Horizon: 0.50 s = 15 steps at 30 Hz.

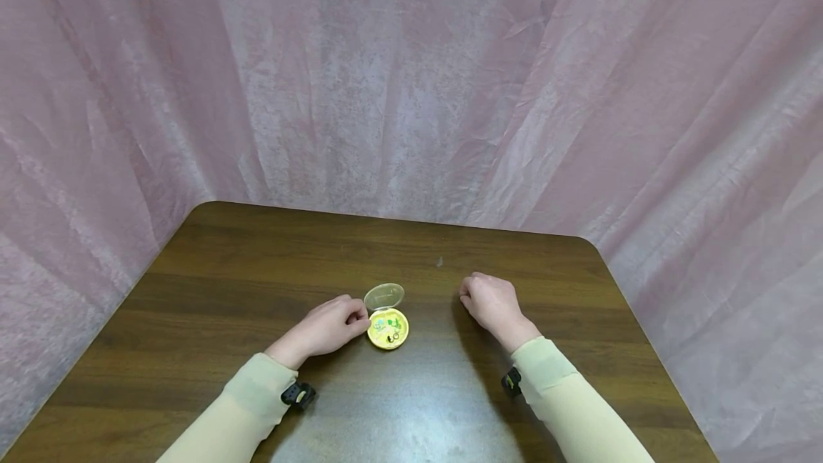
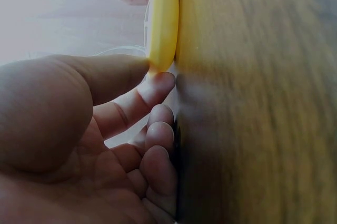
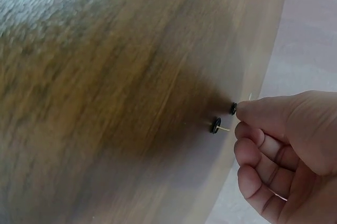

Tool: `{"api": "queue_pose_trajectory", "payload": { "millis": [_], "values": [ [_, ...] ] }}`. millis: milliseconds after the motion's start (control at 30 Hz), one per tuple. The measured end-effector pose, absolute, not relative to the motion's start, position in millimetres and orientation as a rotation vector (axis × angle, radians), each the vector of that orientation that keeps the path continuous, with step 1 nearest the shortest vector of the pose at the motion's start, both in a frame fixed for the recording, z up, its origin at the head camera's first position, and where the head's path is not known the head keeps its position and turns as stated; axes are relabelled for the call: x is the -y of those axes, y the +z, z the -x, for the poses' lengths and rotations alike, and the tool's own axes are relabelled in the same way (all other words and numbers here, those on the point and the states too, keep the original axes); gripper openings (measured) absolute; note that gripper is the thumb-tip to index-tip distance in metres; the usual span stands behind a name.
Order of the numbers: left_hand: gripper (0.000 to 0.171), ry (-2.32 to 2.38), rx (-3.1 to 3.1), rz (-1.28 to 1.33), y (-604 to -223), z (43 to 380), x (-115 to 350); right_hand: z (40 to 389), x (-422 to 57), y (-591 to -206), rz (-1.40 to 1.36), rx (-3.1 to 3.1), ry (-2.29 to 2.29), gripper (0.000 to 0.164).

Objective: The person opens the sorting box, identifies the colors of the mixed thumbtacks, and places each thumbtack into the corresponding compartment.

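Note:
On the table, a round yellow case (image 1: pixel 388 329) stands with its hinged clear lid (image 1: pixel 384 296) raised. Small dark pieces and green-and-blue printing show inside it. My left hand (image 1: pixel 331 324) pinches the case's left edge between thumb and forefinger; the yellow side (image 2: pixel 164 23) fills the upper middle of the left wrist view. To the right, my right hand (image 1: pixel 491 301) is low over the table with curled fingers. Its thumb and forefinger pinch a small black stud (image 3: pixel 233 108), partly hidden by the thumb. Beside it lies another black stud (image 3: pixel 215 125) with a thin gold pin.
The brown wooden table (image 1: pixel 289 249) has rounded far corners. A pink curtain (image 1: pixel 398 91) hangs behind it and at both sides. Black wrist devices sit at the left cuff (image 1: pixel 260 384) and right cuff (image 1: pixel 543 363). A small pale mark (image 1: pixel 440 261) shows beyond the case.

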<state>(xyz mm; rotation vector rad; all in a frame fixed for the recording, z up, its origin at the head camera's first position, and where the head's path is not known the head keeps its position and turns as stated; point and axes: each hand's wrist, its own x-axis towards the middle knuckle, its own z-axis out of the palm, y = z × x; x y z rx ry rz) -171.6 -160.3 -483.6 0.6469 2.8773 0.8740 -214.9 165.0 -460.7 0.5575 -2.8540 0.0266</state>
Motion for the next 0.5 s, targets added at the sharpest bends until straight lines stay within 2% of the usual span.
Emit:
{"api": "queue_pose_trajectory", "payload": {
  "millis": [267,500],
  "values": [
    [0.016,0.875,-2.874,-0.634,-483.3,170.9,160.2,214.6,-164.7,-462.0,-0.566,2.830,0.025,0.029],
    [0.016,0.878,-2.870,-0.646,-483.5,171.3,160.5,212.0,-164.5,-464.6,-0.556,2.806,0.052,0.022]
  ]
}}
